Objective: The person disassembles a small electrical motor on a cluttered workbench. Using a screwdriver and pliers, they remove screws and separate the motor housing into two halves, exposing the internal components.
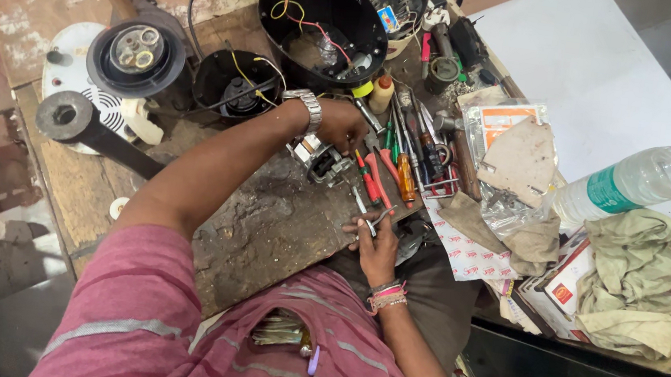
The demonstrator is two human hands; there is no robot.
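Observation:
My left hand, with a metal watch on the wrist, rests its fingers on a small metal motor part on the worn wooden bench. My right hand, with red and pink bands at the wrist, is closed around a thin metal tool at the bench's near edge. The tool points toward the motor part, a short way from it. Red-handled pliers lie between the two hands.
Screwdrivers lie in a row right of the motor part. Behind stand a black round housing with coloured wires, a smaller black base and a jar-coupling base. To the right are a plastic bottle and rags.

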